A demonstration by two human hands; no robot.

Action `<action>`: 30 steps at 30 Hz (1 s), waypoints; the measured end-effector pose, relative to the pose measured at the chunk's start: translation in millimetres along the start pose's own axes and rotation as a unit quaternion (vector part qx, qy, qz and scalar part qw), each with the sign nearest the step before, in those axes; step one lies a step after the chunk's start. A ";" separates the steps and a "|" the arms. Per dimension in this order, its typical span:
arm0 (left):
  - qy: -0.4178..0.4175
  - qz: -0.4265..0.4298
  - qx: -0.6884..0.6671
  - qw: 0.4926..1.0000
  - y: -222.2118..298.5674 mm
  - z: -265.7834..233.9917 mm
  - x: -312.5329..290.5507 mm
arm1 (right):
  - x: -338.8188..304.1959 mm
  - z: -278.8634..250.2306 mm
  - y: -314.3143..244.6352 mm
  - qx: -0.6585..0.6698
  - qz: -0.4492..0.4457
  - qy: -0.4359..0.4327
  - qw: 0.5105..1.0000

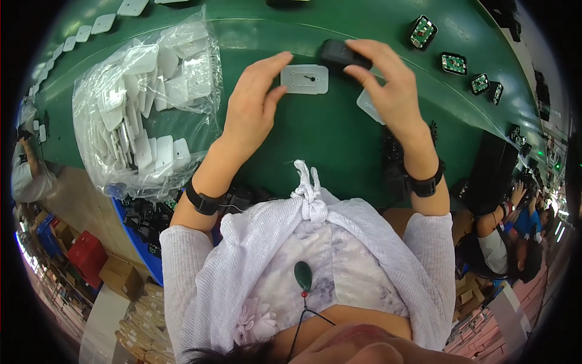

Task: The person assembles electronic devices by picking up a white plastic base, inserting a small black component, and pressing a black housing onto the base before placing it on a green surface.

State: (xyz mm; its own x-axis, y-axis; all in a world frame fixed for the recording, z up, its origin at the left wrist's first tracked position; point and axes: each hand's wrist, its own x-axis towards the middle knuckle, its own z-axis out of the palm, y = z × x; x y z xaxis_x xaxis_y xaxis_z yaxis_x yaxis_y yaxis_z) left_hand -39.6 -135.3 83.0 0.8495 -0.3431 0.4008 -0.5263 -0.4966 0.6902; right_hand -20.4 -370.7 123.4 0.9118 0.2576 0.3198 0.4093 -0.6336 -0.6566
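A translucent white plastic plate (288, 79) with rounded corners lies flat on the green work surface, with a small dark piece on its middle. My left hand (251, 100) is at the plate's left edge, thumb and fingers apart with nothing between them. Just right of the plate, my right hand (391, 82) grips the right end of a black box-shaped housing (335, 53) between thumb and fingers. Partly covered by that hand, a second white plate (367, 107) rests on the surface. Whether the housing touches the surface is unclear.
A clear plastic bag (209, 97) full of white plates lies at left, above a blue bin (140, 239) of black parts. Black housings with green circuit boards (422, 33) line the far right. More white plates (103, 23) trail along the upper left. Black parts (393, 155) sit beneath my right forearm; a co-worker (494, 242) sits at right.
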 end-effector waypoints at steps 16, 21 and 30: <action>-0.024 0.020 0.092 0.995 -3.8 -4.7 -17.2 | -7.4 46.4 -31.8 -0.066 -0.118 -0.060 0.989; -0.073 0.055 0.181 0.979 7.1 -8.2 -15.0 | -13.6 47.0 -22.9 -0.131 -0.150 -0.051 0.979; -0.023 0.079 0.207 0.975 9.8 3.8 -4.0 | 6.1 33.7 -26.3 -0.033 -0.057 -0.106 0.992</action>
State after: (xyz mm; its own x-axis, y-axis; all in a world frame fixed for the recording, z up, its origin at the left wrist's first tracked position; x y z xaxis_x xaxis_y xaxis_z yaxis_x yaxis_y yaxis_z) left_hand -48.3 -141.8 85.8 0.7590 -0.4715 0.4491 -0.6284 -0.7109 0.3157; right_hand -24.4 -327.8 119.7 0.8491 0.4738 0.2337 0.5135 -0.6367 -0.5753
